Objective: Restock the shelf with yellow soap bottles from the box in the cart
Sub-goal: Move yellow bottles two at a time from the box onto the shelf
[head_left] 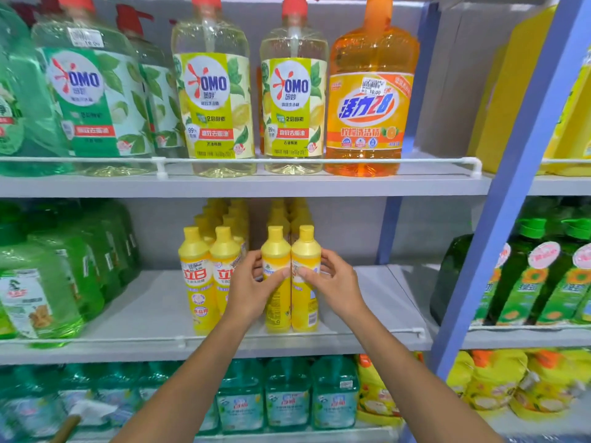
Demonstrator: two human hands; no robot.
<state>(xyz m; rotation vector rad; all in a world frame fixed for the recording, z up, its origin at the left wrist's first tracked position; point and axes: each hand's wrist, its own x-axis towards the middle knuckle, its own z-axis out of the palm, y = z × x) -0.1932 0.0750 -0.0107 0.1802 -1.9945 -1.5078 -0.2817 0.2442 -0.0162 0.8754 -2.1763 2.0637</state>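
The left yellow bottle (276, 303) and right yellow bottle (306, 305) stand touching at the near edge of the middle shelf (144, 310), right of the filled rows (204, 279), with the left hand (251, 284) and right hand (337, 281) each curled round one, seemingly to square them up.

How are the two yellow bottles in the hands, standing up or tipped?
Standing up. The left bottle and right bottle have caps on top, bottoms down by the shelf.

Yellow soap bottles (195, 279) on grey shelf (150, 310)

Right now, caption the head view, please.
Left hand and right hand hold two yellow soap bottles together on the middle shelf.
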